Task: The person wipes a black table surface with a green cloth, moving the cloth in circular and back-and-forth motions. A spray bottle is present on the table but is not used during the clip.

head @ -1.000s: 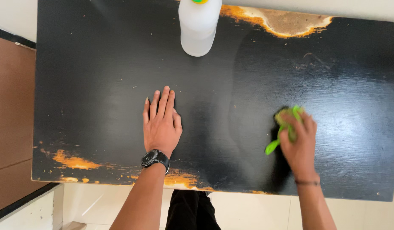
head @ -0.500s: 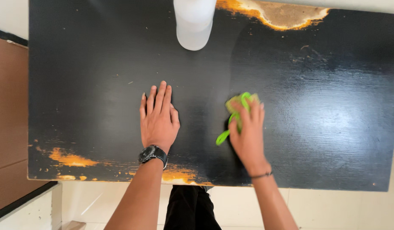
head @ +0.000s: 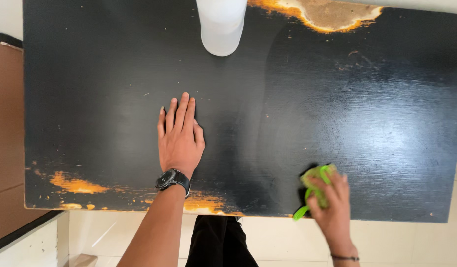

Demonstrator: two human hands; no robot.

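My left hand (head: 179, 138) lies flat, palm down, on the black tabletop (head: 337, 113), fingers together; a black watch sits on its wrist. My right hand (head: 329, 205) grips a bright green cloth (head: 315, 185) and presses it on the table close to the near edge, right of centre. A loop of the cloth hangs over the table's edge.
A white plastic bottle (head: 221, 24) stands at the far middle of the table. The black paint is worn to orange-brown at the far edge (head: 327, 12) and along the near left edge (head: 75, 185). Pale floor tiles and my dark trousers show below the table; a brown panel stands at the left.
My right hand swept the green cloth left toward the table's middle, then back right and down to the near edge. My left hand stayed flat in place.
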